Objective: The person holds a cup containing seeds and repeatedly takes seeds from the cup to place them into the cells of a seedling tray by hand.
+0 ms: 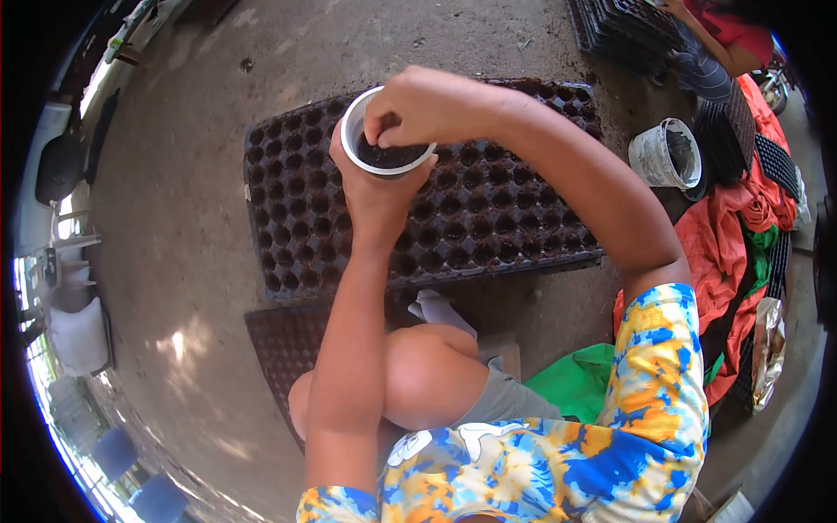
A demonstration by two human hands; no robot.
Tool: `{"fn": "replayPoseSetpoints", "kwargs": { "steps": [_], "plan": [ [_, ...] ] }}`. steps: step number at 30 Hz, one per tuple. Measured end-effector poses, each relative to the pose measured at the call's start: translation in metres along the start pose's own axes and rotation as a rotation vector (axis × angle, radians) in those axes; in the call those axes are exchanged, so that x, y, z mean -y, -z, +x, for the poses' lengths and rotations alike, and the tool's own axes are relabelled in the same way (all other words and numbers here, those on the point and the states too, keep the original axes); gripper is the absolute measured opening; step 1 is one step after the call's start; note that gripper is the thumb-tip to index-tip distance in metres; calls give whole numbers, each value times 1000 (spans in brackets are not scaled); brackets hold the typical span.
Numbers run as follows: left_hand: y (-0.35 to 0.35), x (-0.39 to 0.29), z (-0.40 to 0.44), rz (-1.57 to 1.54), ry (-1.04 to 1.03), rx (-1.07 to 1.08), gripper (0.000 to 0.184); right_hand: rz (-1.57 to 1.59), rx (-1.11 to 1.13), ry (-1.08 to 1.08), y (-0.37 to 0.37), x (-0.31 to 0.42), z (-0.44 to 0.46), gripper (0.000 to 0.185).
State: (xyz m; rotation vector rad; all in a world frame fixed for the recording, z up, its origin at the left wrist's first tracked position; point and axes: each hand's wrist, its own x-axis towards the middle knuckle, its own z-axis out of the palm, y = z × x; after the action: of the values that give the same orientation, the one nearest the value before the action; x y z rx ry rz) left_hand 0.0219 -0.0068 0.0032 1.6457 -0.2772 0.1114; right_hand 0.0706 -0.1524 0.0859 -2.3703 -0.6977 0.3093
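Note:
My left hand is wrapped around a white plastic cup and holds it up above a black seedling tray. Dark, soil-like grains lie inside the cup. Over its mouth is my right hand, fingers bent down inside the rim and pinched together. Whatever is between those fingertips is too small or hidden to make out. The tray below has rows of round cells, many with brown material around their edges.
Another seedling tray lies nearer my legs. To the right stand a dirty white bucket, an orange-red tarp and stacked black trays. A green sheet lies beside me. At the upper right, a person in red is near more stacked trays.

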Motion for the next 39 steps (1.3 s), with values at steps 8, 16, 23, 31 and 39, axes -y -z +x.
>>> {"fn": "replayPoseSetpoints", "kwargs": {
  "steps": [8, 16, 23, 31, 39],
  "plan": [
    [1, 2, 3, -97, -54, -44, 96, 275, -280, -115, 19, -44, -7, 18],
    [5, 0, 5, -132, -85, -118, 94, 3, -172, -355, -24, -106, -7, 16],
    [4, -1, 5, -119, -95, -108, 94, 20, -164, -397, -21, -104, -10, 16],
    [4, 1, 4, -163, -84, -100, 92, -113, -163, -384, -18, -99, -11, 18],
    [5, 0, 5, -145, -95, -102, 91, -199, -129, -393, -15, -98, -9, 21]
  ]
}}
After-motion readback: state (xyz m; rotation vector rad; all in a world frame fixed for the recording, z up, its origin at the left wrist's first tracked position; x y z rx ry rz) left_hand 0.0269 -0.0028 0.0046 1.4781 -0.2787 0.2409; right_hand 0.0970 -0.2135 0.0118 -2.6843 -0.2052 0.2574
